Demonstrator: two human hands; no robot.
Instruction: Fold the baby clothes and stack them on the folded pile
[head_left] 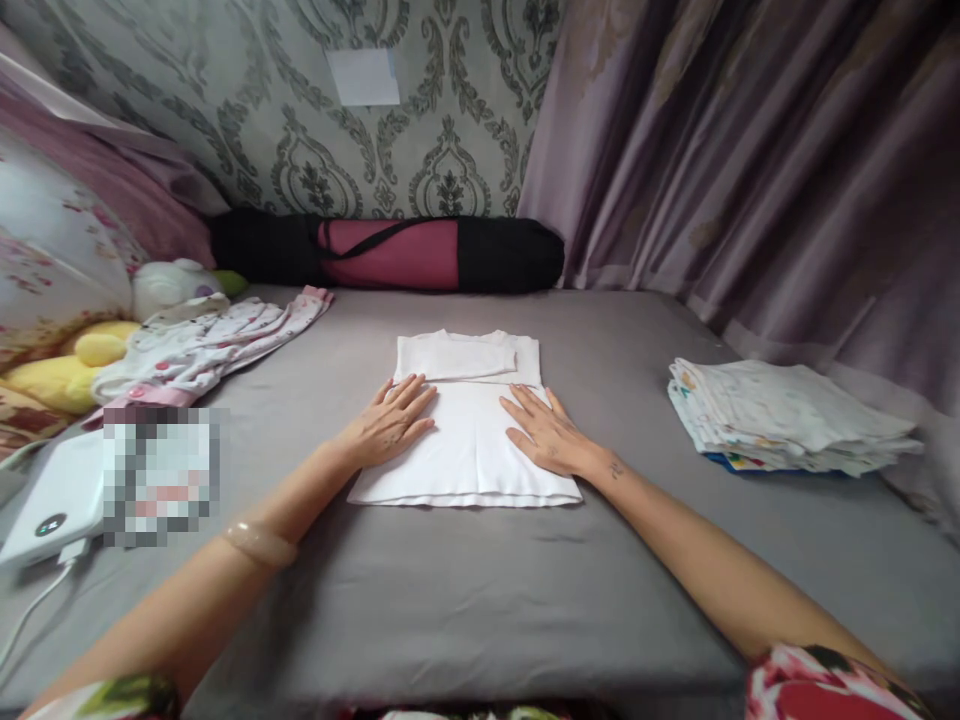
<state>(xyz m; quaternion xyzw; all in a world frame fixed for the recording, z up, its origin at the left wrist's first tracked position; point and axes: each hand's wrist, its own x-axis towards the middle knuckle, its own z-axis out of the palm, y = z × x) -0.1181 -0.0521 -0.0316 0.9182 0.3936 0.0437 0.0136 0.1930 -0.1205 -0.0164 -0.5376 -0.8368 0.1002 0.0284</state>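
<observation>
A white shirt (469, 445) lies flat on the grey bed sheet in front of me, its neck end pointing away. One sleeve is folded across its upper part, and its sides look tucked in. My left hand (394, 420) rests flat on the shirt's left edge, fingers spread and pointing forward. On the right edge, my right hand (544, 430) lies palm down with its fingers apart. Neither hand grips the cloth.
A stack of folded clothes (787, 415) sits to the right. At left are a printed garment (217, 345), a yellow plush toy (71, 375) and a white power bank (56, 500) with a cable. A black and maroon long bag (397, 253) lies along the wall.
</observation>
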